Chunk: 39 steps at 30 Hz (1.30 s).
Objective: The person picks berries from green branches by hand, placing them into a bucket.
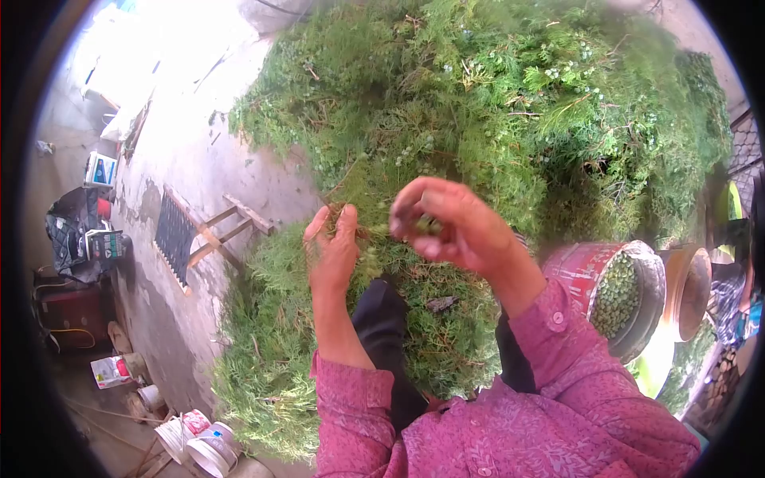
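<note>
My left hand (pixel 333 251) pinches a thin green sprig (pixel 347 179) between thumb and fingers, its feathery leaves blending with the greenery behind. Just to the right, my right hand (pixel 458 223) is curled with the fingertips bent in. Small green berries (pixel 430 226) show within its fingers, partly hidden and blurred. The hands are apart from each other, above a big heap of cut evergreen branches (pixel 446 103) with pale berries on them. To the right of my right forearm stands a red bucket (pixel 567 269) holding many green berries (pixel 615 296).
An orange-brown bucket (pixel 687 291) stands beyond the red one. On the concrete floor (pixel 163 334) at left lies a folding stool (pixel 203 231). A black bag (pixel 80 231) and white tubs (pixel 211 450) line the left side. Branches surround my legs (pixel 382 327).
</note>
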{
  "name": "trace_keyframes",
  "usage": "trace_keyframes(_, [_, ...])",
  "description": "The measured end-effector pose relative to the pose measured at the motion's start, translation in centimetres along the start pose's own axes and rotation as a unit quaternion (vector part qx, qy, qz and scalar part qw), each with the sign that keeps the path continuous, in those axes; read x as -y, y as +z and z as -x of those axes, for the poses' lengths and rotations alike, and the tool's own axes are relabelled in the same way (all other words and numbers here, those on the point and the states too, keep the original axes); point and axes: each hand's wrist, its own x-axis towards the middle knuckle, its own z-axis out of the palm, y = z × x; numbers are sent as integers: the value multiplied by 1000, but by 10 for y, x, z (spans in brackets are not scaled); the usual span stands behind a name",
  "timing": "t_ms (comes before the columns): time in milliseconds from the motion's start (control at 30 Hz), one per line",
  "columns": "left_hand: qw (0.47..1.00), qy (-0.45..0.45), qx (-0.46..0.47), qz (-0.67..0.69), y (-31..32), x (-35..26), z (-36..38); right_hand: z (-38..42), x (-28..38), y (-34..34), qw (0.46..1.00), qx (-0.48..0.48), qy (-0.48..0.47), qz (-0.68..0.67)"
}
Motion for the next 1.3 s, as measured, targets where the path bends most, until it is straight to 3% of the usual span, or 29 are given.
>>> trace_keyframes(33, [930,-254,100,245,-9,-22,-3,0,2,-7,999,-43,-21,-23])
trace_keyframes(67, [931,-251,101,246,-13,-27,-5,0,1,-14,999,-43,-24,-21])
trace_keyframes(133, [876,-235,145,397,-20,-31,-7,0,-1,-24,977,-190,-47,-82])
trace_keyframes(267, [845,-212,156,466,-25,-36,-4,2,4,-25,965,-241,-49,-90])
trace_keyframes(333, [840,-237,118,473,-30,-45,-1,1,3,-22,963,-255,-67,-53])
trace_keyframes(533, [822,-210,180,498,-30,-48,3,-2,1,-18,966,-249,-40,52])
trace_keyframes(767, [832,-234,176,472,-28,-50,4,0,-2,-16,973,-226,-34,-34])
trace_keyframes(833, [764,-241,137,583,-26,-44,1,1,-2,-21,989,-146,-6,1])
trace_keyframes(900, [778,-256,106,564,-30,-54,-2,3,-1,-20,992,-123,13,4])
trace_keyframes(967, [756,-275,48,592,-30,-42,-3,7,3,-24,995,-99,33,6])
trace_keyframes(1000, [690,-213,103,684,-36,-37,-8,10,8,-31,994,-98,5,-39])
trace_keyframes(1033, [690,-212,101,685,-35,-39,-9,12,13,-36,992,-95,-22,-83])
trace_keyframes(1100, [711,-367,-62,597,-33,-50,-13,13,17,-35,989,-92,-35,-107])
trace_keyframes(1133, [710,-368,-63,597,-34,-46,-12,12,17,-29,991,-107,-30,-78])
trace_keyframes(1200, [760,-301,38,575,-34,-38,-9,9,11,-24,994,-111,-10,-1])
trace_keyframes(1300, [776,-317,86,539,-34,-45,-11,5,-2,-16,995,-94,14,43])
